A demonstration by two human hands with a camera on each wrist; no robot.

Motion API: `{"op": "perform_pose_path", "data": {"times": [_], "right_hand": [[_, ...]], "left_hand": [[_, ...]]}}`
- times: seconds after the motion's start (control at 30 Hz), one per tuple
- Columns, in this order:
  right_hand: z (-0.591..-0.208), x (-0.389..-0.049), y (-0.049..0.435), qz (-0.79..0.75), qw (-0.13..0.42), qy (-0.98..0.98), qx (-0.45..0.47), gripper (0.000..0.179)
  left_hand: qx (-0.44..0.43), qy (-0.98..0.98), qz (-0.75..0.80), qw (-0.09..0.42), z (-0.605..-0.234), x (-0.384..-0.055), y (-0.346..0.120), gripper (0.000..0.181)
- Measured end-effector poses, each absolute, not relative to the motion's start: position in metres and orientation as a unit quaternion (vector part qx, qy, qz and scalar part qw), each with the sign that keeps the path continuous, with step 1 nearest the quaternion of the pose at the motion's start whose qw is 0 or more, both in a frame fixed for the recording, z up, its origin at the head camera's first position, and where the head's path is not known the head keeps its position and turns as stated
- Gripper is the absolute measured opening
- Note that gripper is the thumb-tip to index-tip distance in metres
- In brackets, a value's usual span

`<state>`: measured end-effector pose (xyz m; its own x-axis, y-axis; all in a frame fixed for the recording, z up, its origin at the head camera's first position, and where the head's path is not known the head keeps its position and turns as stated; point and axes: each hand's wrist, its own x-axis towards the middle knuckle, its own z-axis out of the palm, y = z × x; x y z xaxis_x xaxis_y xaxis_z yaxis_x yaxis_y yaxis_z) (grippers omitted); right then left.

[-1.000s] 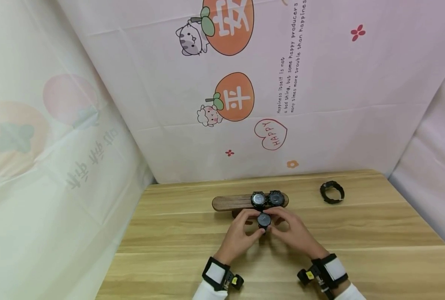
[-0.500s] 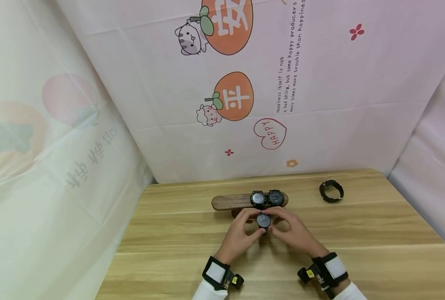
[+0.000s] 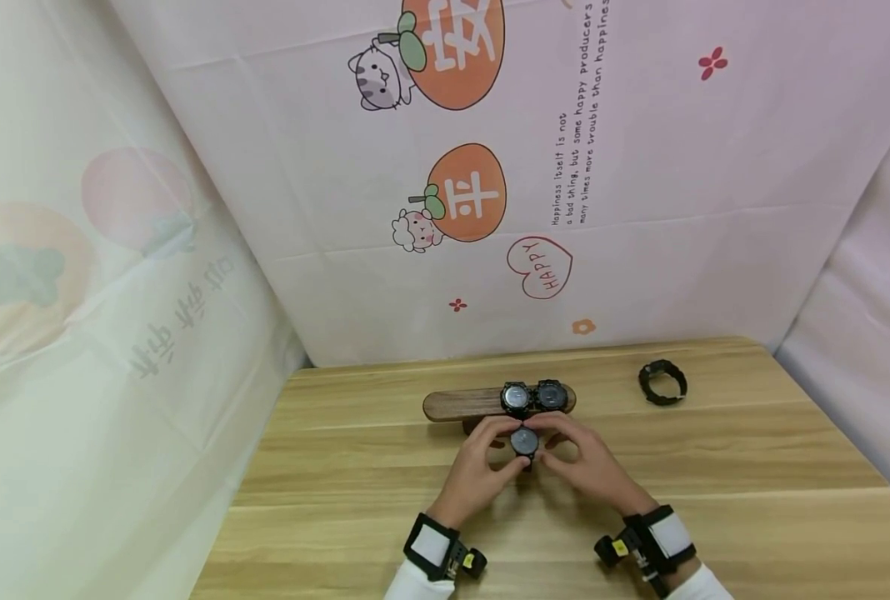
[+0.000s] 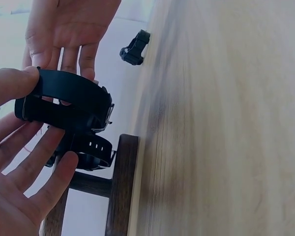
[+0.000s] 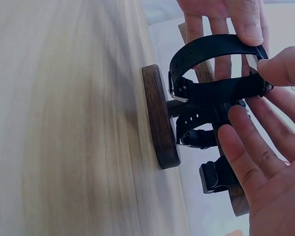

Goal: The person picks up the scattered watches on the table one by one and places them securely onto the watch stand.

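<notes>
In the head view my left hand (image 3: 469,479) and right hand (image 3: 591,471) pinch a black wristwatch (image 3: 524,442) from both sides, thumbs near its lower edge and index fingers at its top. Its dark round dial faces up. The left wrist view shows the buckled black strap (image 4: 71,88) hanging as a closed loop; the same loop shows in the right wrist view, thumbs at the watch case. Just beyond the hands stands a dark wooden watch stand (image 3: 456,406). Its bar carries a silver-dialled watch (image 3: 516,397) and a dark-dialled watch (image 3: 552,396) side by side, towards the right end.
Another black watch (image 3: 662,383) lies on its side on the wood-grain table (image 3: 340,467), right of the stand. A printed white cloth (image 3: 385,300) hangs behind the table, with more cloth along the left and right sides.
The held watch has shifted slightly to the left and its dial has tilted a little between my fingers. Both hands stay almost in place; the stand and other watches have not moved.
</notes>
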<state>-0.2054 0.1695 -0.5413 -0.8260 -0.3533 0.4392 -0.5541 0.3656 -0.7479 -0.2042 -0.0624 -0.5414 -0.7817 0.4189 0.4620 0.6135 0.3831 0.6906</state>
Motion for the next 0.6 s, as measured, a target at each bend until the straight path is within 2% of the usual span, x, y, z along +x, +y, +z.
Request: {"op": "perform_pose_path", "data": {"times": [0.6], "right_hand": [[-0.5427, -0.2076, 0.1692, 0.486, 0.101, -0.817, 0.295, 0.049]], "left_hand": [[-0.332, -0.821, -0.445, 0.131, -0.5432, -0.2066, -0.0643, 0.048]]}}
